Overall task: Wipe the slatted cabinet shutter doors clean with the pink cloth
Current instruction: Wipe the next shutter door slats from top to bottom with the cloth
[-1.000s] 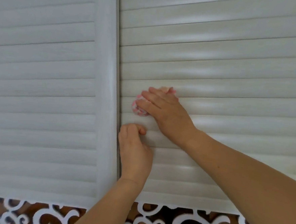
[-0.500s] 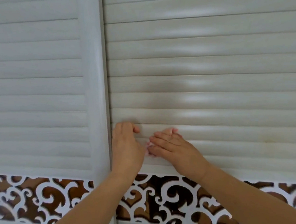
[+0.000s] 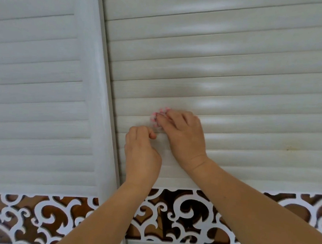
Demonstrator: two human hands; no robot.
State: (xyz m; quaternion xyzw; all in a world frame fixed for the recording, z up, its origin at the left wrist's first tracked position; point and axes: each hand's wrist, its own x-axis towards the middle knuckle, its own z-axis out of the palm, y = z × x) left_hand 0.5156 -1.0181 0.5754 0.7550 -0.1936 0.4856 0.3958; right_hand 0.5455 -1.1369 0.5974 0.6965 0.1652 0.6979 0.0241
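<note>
Right hand (image 3: 182,134) reaching up from the lower right, fingers bent over the pink cloth (image 3: 157,117) and pressing it onto a slat of the right shutter door (image 3: 235,79), near its left edge. Left hand (image 3: 141,154) just below and beside it, fingers curled against the slats, seemingly holding nothing, though fingertips mostly hidden. No readable writing anywhere.

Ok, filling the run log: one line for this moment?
right hand presses pink cloth on right shutter door | left hand fingers curled on slat

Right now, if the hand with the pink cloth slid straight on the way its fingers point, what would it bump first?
Probably the door frame strip; the right hand points up-left across the slats.
</note>
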